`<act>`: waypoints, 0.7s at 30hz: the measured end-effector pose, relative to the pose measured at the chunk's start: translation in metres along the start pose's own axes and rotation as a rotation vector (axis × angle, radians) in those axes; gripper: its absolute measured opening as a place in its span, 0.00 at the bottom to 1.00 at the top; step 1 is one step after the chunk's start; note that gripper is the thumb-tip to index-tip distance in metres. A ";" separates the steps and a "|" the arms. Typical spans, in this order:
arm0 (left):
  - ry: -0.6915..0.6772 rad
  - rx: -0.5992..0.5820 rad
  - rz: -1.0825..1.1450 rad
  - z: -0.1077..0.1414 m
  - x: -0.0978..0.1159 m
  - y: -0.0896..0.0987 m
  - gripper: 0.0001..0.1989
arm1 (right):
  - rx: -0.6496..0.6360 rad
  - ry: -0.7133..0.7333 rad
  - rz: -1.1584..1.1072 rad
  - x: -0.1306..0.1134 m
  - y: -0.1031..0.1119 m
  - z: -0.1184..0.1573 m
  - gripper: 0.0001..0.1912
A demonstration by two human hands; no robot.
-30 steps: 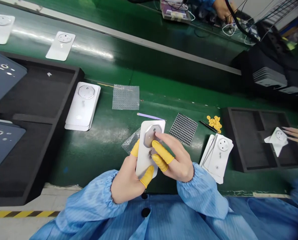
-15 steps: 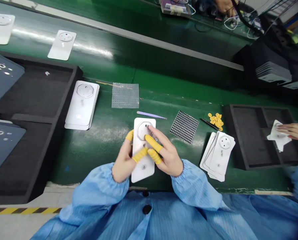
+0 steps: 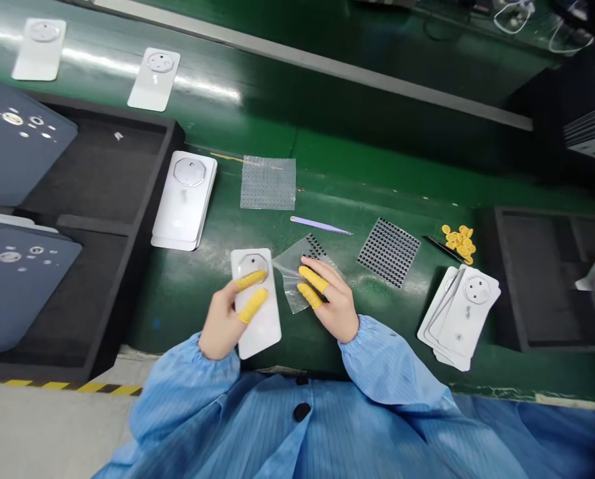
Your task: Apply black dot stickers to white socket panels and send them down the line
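Note:
A white panel (image 3: 261, 332) with an octagonal ring is in my left hand (image 3: 232, 313), whose yellow-capped fingers lie across its upper part. To its right, my right hand (image 3: 330, 296) rests its fingers on a clear sheet (image 3: 292, 266) that bears small black dots along its upper right part. The fingers of that hand are spread and grip nothing visible. Behind my hands lies a lilac pair of tweezers (image 3: 321, 226). A second sheet, full of black dots (image 3: 389, 253), lies to the right of my right hand.
White panels are stacked at left (image 3: 180, 206) and right (image 3: 470, 313). A clear dotted sheet (image 3: 267, 183) lies at the back. Yellow finger caps (image 3: 460, 241) lie by black tweezers (image 3: 443, 249). Black trays stand left (image 3: 112, 259) and right (image 3: 527, 279). Two panels lie far left.
My left hand has moved the white panel to the left. My right hand has left the panel and is now on a clear sheet with black dots. The view has shifted.

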State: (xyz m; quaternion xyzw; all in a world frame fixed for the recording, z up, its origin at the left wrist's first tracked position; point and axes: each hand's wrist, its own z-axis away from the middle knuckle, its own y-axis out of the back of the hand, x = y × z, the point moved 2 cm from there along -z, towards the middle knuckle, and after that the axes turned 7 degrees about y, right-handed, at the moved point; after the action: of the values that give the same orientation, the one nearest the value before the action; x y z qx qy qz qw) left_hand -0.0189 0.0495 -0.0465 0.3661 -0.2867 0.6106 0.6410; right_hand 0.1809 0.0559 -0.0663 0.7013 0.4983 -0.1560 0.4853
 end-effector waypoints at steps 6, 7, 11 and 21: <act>0.020 -0.219 0.171 0.000 0.003 -0.040 0.19 | -0.048 -0.033 -0.151 -0.021 0.010 -0.009 0.20; 0.035 -0.225 0.206 0.000 0.001 -0.040 0.17 | -0.032 -0.044 -0.168 -0.022 0.013 -0.010 0.19; 0.041 -0.215 0.278 -0.001 -0.004 -0.037 0.12 | 0.066 -0.041 -0.202 -0.019 0.022 -0.014 0.15; -0.190 -0.209 -0.011 0.003 -0.006 -0.036 0.13 | -0.114 0.147 -0.061 -0.009 0.012 -0.004 0.19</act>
State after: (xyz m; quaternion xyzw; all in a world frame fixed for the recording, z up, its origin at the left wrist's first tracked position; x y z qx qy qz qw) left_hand 0.0167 0.0442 -0.0536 0.3551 -0.4060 0.5364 0.6492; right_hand 0.1862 0.0536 -0.0519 0.6667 0.5616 -0.0902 0.4817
